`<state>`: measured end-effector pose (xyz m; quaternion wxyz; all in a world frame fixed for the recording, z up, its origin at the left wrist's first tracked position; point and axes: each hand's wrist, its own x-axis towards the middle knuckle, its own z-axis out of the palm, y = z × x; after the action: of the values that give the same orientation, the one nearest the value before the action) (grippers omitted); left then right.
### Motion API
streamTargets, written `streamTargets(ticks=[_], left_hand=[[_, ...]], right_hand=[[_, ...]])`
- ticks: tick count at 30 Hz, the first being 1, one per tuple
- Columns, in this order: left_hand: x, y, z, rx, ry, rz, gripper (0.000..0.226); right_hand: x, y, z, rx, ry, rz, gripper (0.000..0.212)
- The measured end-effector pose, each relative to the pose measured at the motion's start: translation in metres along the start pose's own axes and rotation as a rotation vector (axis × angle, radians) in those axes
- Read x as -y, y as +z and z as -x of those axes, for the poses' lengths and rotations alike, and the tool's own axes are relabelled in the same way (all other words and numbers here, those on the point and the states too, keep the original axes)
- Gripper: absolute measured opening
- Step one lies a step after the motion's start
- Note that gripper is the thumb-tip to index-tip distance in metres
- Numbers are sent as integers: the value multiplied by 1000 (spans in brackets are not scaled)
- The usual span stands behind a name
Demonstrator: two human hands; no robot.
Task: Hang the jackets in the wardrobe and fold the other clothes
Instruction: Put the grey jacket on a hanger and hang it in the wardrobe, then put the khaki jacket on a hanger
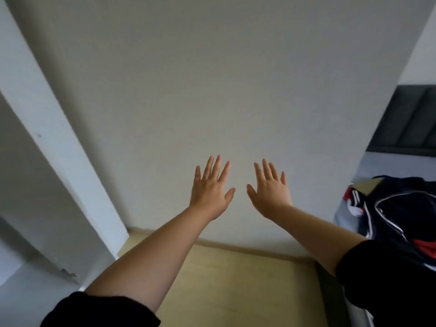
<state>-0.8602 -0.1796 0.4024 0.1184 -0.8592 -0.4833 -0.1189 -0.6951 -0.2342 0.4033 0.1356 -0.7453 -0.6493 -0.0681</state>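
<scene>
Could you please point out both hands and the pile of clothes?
left hand (210, 188): head view, its back.
right hand (271, 191): head view, its back.
pile of clothes (405, 208): head view, dark fabric.

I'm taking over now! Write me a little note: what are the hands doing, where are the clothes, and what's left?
Left hand: open, fingers spread, holding nothing, raised before the plain pale wall.
Right hand: the same, beside it.
Clothes: a heap of dark navy garments with white piping and red patches lies unfolded on the pale grey bed at the right.
Done: nothing shows as hung or folded.
Left: the whole job, hanging and folding; no wardrobe is plainly in view.
</scene>
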Motion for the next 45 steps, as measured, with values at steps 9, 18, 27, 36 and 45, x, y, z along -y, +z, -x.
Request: streamTargets(ticks=[9, 18, 27, 36, 45], left_hand=[[-219, 39, -111, 37, 175, 74, 68], [-342, 93, -201, 77, 426, 83, 69], [-449, 147, -333, 94, 748, 237, 68], [-542, 197, -432, 155, 842, 260, 66], [-636, 268, -490, 269, 709, 326, 64]], right_hand=[[-243, -5, 8, 5, 220, 101, 68], [-389, 22, 5, 24, 463, 76, 66], [-521, 38, -53, 34, 691, 125, 68], [-624, 60, -98, 36, 846, 128, 66], [-732, 121, -125, 84, 868, 114, 65]])
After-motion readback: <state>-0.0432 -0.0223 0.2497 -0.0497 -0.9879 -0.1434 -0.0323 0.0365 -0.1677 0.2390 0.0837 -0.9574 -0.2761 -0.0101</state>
